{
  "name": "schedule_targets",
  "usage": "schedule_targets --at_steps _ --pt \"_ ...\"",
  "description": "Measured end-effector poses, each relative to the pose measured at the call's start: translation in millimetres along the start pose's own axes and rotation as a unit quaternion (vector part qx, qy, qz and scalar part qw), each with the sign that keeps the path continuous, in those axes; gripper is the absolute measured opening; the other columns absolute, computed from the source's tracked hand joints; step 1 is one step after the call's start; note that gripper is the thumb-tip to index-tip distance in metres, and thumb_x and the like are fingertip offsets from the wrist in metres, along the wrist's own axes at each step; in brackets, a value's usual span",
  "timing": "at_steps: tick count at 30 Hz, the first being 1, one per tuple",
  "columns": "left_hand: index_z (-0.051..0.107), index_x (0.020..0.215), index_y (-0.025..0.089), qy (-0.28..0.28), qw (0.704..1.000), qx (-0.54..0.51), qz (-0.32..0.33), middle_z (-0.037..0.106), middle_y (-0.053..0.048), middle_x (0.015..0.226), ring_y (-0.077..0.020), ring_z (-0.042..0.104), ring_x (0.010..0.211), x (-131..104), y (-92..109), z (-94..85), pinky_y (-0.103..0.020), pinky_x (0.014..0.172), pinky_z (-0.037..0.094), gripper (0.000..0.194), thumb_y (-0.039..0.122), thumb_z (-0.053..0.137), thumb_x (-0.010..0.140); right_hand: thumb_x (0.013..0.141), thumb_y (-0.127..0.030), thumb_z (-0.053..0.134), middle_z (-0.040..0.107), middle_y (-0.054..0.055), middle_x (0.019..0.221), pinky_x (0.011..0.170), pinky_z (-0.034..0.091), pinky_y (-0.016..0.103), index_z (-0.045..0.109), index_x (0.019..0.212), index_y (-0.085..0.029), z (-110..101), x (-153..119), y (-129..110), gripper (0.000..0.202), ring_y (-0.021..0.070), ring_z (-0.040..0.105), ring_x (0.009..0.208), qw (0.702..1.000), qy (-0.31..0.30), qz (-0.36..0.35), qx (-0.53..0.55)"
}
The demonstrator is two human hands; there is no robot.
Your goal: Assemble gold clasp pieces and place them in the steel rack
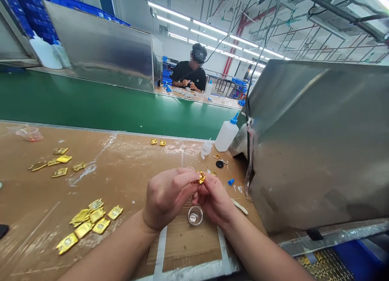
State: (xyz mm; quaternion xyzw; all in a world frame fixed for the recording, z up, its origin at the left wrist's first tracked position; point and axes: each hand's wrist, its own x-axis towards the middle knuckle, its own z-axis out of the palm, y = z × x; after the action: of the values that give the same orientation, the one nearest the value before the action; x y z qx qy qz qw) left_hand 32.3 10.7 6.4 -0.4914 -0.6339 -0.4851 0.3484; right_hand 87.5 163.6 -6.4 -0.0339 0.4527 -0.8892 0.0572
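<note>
Factory light falls on a brown counter (127,179) wrapped in wrinkled clear film, and just above the small clear cup (195,215) both hands meet over a tiny gold piece (201,177). That piece is shiny, folded metal with jagged edges, lifted off the counter and held close, likely so its small details can be worked with the fingertips. The left hand (167,198) curls around, thumb and forefinger pinching the piece from one side; the right hand (214,200) pinches it from the other, its remaining fingers tucked under.

The cup is round, glassy and shallow, standing between the wrists within easy reach. Left of the cup lies a loose heap of flat gold tags (88,222), glossy and squarish; further left and back a second scatter of gold tags (59,161) is spread apart. Behind the cup stands a soft white squeeze bottle (226,134) with a blue nozzle, beside a dull steel hood (319,143). Beyond it runs a green belt (106,106), and a co-worker (190,76) in black sits far behind.
</note>
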Motion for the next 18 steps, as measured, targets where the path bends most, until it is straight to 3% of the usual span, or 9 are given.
schedule_targets --at_steps 11,18 --pt "0.058 0.109 0.017 0.003 0.998 -0.039 -0.040 0.073 -0.004 0.104 -0.0125 0.069 0.092 -6.2 3.0 2.4 -0.025 0.081 0.056 0.030 -0.003 0.067 0.088 0.081 -0.050 0.081 0.065 0.002 0.074 0.054 0.054 0.016 0.073 0.092 -0.015 0.9 1.5 -1.3 0.037 0.0075 0.057 0.058 1.000 -0.010 -0.021 0.001" --pt "0.059 0.098 0.018 -0.005 0.999 -0.016 -0.042 0.073 -0.003 0.104 -0.0112 0.069 0.084 -5.0 3.6 1.7 -0.023 0.071 0.054 0.020 0.001 0.066 0.090 0.079 -0.051 0.082 0.065 0.002 0.071 0.054 0.053 0.016 0.075 0.089 -0.014 -1.2 1.7 -2.5 0.038 0.0065 0.056 0.056 0.999 -0.012 -0.034 -0.001"
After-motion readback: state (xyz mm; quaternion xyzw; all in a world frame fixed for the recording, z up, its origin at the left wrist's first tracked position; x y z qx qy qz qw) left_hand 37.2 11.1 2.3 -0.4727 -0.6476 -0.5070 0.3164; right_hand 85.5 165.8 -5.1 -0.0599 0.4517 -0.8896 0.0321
